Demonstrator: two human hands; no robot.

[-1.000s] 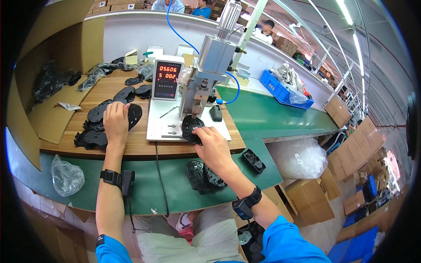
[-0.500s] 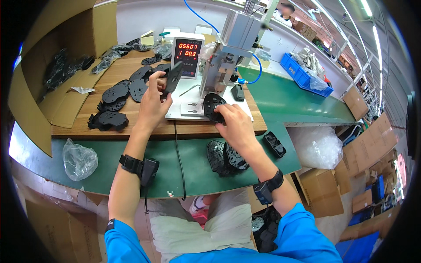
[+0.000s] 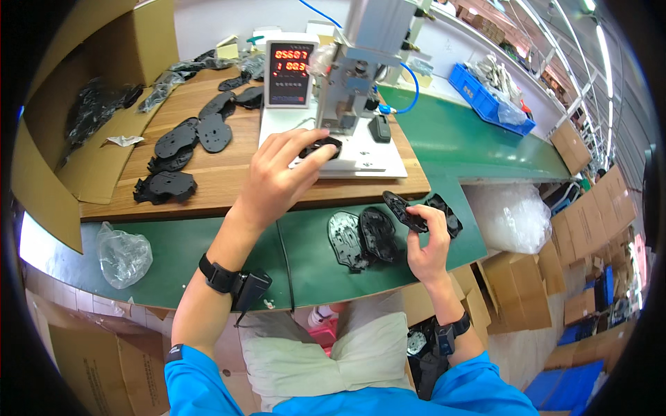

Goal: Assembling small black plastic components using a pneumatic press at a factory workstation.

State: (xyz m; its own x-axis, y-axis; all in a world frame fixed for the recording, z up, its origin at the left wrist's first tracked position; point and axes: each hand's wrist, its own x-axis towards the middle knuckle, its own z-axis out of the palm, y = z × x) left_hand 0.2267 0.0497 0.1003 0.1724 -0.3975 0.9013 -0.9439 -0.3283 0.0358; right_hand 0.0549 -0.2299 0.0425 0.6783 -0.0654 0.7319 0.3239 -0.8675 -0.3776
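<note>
A: What's the left hand [image 3: 281,170] doing?
B: It holds a black part [image 3: 323,146] over the white base plate [image 3: 390,166], just below the silver press [image 3: 354,80]. Fingers cover much of it, so I can't tell whether it touches the plate.
A: And the right hand [image 3: 431,248]?
B: Pinching a tilted black shell [image 3: 401,208] between thumb and fingers, above the green tabletop [image 3: 187,256].
A: Anything near that?
B: Two black casings [image 3: 379,234] side by side on its left (one catches the light), and a black tray-like piece [image 3: 449,216] just to its right.
A: Farther left?
B: Flat black plates [image 3: 177,139] on the wooden board [image 3: 236,173].
</note>
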